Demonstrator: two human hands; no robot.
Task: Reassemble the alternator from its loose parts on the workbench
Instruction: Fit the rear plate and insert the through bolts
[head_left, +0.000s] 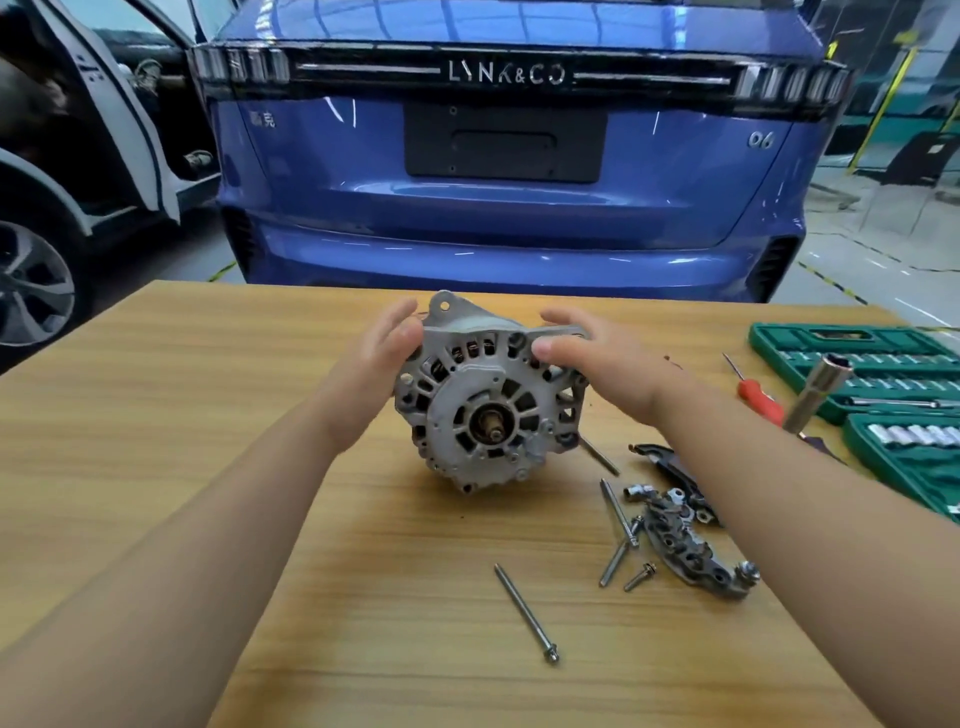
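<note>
Alternator (488, 400) sits at the centre of the frame on a pale wood-grain workbench (260, 415), shaft end facing the camera, tilted up between two bare hands. My view shows the left hand (384, 353) with fairly straight fingers laid against the housing's left side. The right hand (587, 358) grips the upper right edge, thumb on the front face and fingers over the top.

Beyond the bench's far edge a blue car (498, 182) fills the upper middle of the frame, tail toward me. A white car (78, 171) with an open door stands at upper left. Grey workshop floor (857, 260) with striped yellow markings shows at upper right.

Counting the loose parts at lower right, I see five bolts and screws:
- one long bolt (524, 613) lying alone, nearest the camera
- a second long bolt (615, 512) just beside the grey rectifier plate (685, 545)
- a third bolt (600, 456) poking out from under the alternator
- a shorter bolt (615, 561)
- one small screw (640, 576)

One black cover (670, 467) lies partly under the right forearm.

At the right edge are two green socket trays (852, 364), one red-handled screwdriver (758, 397) and one deep socket (818, 392) leaning in front of the trays.
</note>
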